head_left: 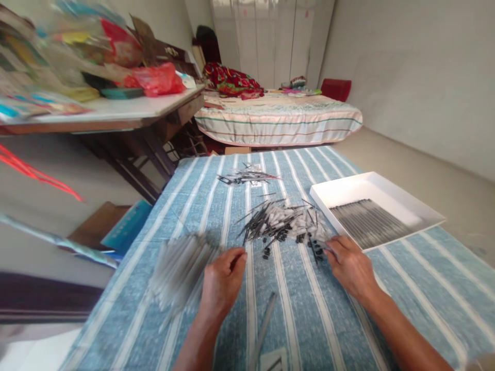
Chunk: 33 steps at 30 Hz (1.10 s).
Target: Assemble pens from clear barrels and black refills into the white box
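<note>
My left hand point(225, 275) is closed, thumb against curled fingers; whatever it may hold is hidden. It is beside a blurred heap of grey translucent pen barrels point(183, 273). My right hand point(351, 264) pinches at the right end of a mixed pile, close to small black caps point(317, 251); I cannot make out what lies between its fingertips. The pile holds white plastic pieces point(299, 219) and thin dark sticks point(257, 219) that look like pen parts. One grey barrel point(263, 330) lies alone nearer to me, between my forearms.
A white open box point(421, 219) holds a row of dark pens point(371, 221) at the right. Farther back lies a small bunch of thin sticks point(247, 178). The striped cloth point(320, 319) covers the table. A cluttered side table point(166, 105) stands left, a bed point(278, 121) behind.
</note>
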Motion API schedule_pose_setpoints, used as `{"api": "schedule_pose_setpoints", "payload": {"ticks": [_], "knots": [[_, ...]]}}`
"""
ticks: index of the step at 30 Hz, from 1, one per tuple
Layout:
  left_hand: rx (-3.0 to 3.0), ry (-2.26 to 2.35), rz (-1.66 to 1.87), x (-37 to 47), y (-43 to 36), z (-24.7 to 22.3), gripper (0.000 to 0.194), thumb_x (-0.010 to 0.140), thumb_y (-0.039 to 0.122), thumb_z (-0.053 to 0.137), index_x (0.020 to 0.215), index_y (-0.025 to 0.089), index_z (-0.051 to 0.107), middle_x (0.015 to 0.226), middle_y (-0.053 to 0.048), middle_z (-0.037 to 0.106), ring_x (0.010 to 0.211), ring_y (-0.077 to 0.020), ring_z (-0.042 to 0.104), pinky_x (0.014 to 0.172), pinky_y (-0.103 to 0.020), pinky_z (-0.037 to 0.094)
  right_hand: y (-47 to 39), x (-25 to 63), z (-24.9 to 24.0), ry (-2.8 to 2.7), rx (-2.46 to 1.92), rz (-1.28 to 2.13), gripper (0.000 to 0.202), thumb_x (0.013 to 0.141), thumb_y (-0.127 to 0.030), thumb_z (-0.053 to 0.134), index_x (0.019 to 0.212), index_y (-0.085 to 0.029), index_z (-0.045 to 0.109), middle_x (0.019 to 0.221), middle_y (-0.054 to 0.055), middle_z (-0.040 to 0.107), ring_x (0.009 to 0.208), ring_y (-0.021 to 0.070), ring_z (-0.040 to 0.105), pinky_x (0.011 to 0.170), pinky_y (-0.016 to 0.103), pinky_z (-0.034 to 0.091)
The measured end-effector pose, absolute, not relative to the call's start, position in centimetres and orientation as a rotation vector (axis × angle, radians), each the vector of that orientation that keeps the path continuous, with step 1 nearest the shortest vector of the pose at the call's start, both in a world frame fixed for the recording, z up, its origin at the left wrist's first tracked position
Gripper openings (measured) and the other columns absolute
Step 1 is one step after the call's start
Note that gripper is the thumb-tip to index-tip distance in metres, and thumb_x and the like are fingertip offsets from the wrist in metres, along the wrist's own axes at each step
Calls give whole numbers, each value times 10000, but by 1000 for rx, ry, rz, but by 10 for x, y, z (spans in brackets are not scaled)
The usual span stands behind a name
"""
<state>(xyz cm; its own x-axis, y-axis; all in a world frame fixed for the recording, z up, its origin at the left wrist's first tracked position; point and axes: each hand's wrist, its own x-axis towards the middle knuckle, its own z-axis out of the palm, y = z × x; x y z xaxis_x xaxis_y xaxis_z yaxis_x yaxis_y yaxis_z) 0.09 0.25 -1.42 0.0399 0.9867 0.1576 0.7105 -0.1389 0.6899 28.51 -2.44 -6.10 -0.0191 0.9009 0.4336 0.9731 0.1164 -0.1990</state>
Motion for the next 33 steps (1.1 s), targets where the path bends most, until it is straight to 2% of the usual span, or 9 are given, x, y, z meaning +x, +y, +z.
{"api": "schedule_pose_setpoints", "payload": {"ticks": [4,8,11,17,25,33], "knots": [[2151,1845,607,-8,3,-5,219,818,253,427,835,190,636,829,-43,677,792,-180,629,725,-250,443,-26,287,-65,-1911,-1788,-210,246,842,-273,435,882,-163,651,954,98,623,905,229,557,790,350,474],[2233,2055,81,-5,-1,3,220,819,221,405,774,182,617,828,-60,643,749,-198,633,632,-265,432,-29,290,-67,-1876,-1760,-208,251,845,-297,439,870,-165,651,946,98,631,898,229,564,805,355,471],[2217,2157,-101,-3,-3,6,201,813,219,413,789,177,608,854,-71,631,780,-208,631,632,-270,431,-31,291,-67,-1850,-1730,-180,240,846,-306,441,853,-181,647,921,86,639,884,218,574,807,346,470],[2191,2191,-198,0,-4,6,219,812,238,422,833,171,630,890,-97,620,839,-235,617,653,-294,450,-33,291,-67,-1816,-1696,-138,229,844,-309,446,831,-188,639,909,75,645,861,204,592,794,328,478],[2238,2175,-197,3,-4,-1,256,824,196,401,782,142,648,879,-129,621,840,-257,614,664,-324,464,-38,295,-70,-1778,-1666,-99,211,836,-306,474,833,-183,645,899,67,652,869,192,601,816,315,479],[2337,2058,-64,14,-8,-3,248,824,160,394,735,134,624,841,-129,615,829,-251,601,695,-334,446,-43,298,-65,-1767,-1680,-90,228,844,-308,459,841,-184,650,915,71,652,873,193,606,811,319,486]]}}
